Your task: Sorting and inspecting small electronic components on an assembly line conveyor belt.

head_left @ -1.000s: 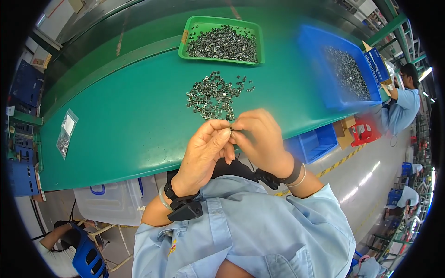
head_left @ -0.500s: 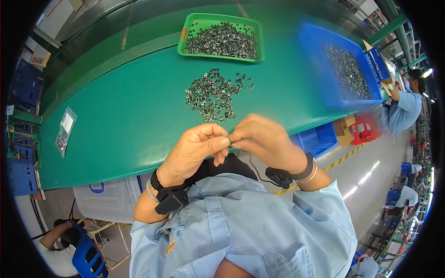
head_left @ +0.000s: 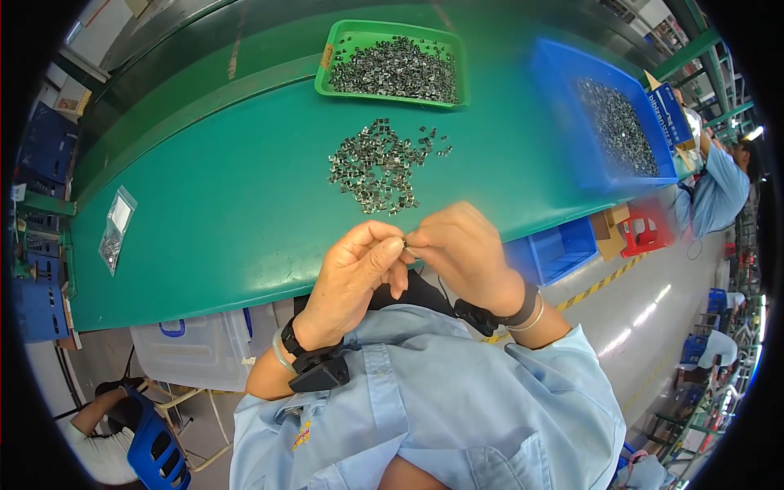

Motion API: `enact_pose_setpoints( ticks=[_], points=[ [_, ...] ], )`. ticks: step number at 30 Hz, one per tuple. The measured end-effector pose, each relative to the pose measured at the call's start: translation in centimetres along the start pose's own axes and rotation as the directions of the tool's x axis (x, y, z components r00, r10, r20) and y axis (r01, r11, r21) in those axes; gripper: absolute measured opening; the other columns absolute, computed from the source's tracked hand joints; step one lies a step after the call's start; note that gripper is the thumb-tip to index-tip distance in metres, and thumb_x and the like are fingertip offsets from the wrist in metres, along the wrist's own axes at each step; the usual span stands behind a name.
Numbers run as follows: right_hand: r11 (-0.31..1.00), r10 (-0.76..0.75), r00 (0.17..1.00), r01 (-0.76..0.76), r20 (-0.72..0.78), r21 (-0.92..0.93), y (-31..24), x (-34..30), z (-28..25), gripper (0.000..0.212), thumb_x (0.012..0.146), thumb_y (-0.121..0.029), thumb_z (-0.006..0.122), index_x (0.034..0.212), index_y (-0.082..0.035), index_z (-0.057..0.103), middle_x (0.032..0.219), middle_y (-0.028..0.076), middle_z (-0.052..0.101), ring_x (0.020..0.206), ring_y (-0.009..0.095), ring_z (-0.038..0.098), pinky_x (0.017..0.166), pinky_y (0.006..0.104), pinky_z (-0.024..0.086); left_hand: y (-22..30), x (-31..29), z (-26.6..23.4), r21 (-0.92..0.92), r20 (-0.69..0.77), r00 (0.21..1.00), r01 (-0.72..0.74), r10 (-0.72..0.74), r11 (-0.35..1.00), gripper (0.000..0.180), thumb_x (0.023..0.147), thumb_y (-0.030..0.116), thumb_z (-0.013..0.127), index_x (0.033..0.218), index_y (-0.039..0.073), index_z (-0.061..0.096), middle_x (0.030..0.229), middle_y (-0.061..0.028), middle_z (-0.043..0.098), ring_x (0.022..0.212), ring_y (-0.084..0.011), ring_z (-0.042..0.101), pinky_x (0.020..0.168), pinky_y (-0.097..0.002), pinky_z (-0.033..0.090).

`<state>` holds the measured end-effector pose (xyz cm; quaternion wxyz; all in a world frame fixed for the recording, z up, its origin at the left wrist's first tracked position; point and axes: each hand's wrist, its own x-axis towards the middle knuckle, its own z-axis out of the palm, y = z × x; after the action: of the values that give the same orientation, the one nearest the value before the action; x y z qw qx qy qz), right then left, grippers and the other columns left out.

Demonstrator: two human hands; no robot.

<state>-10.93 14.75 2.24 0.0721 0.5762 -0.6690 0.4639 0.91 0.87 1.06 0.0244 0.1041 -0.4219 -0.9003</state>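
Note:
My left hand point(head_left: 359, 265) and my right hand point(head_left: 464, 249) meet above the near edge of the table. Thumb and forefinger of the left pinch a small dark metal part point(head_left: 405, 243), mostly covered by the fingertips. The right fingers close on the same spot from the other side. Just beyond my hands, a loose pile of small shiny metal parts point(head_left: 380, 167) lies on the green tabletop point(head_left: 220, 212). Behind the pile stands a green tray point(head_left: 392, 100) filled with similar small parts point(head_left: 400, 69).
On the right a blue bin point(head_left: 563, 106) holds many small parts. A clear bag point(head_left: 119, 229) lies at the left. Below the table are a lidded plastic box point(head_left: 192, 351), a blue crate point(head_left: 559, 253) and a red stool point(head_left: 645, 233). Co-workers point(head_left: 719, 196) sit nearby.
Both hands stay together at the part, with the left wrist shifted slightly right and the fingers regripping a little. The co-worker at the right has leaned over. The pile looks the same.

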Motion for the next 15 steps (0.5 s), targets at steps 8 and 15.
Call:
enact_pose_setpoints(
  ticks=[8,15],
  points=[
    [0.999,0.029,0.999,-0.028,-0.017,0.041,-0.4,-0.6,0.7,0.021,0.072,0.000,0.071,0.090,-0.005,0.062,0.083,0.006,0.061,0.073,0.023,0.058,0.061,0.0315,0.046,-0.3,0.0,-0.4,-0.088,0.019,1.000,-0.007,0.009,0.996,0.014,0.093,0.017,0.055,0.097,0.004,0.053,0.086,-0.0077,0.061,0.064,-0.0131,0.057,0.055,-0.0257,0.046],
    [0.970,0.106,0.993,-0.090,-0.059,0.225,-0.9,-1.4,1.2,0.023,0.073,0.002,0.070,0.093,-0.004,0.061,0.084,0.008,0.061,0.074,0.023,0.059,0.061,0.0308,0.047,-1.1,0.2,-0.6,-0.287,0.158,0.987,0.012,0.035,0.958,0.013,0.093,0.017,0.057,0.094,0.005,0.053,0.083,-0.0066,0.060,0.062,-0.0131,0.056,0.053,-0.0267,0.044]
  ],
)
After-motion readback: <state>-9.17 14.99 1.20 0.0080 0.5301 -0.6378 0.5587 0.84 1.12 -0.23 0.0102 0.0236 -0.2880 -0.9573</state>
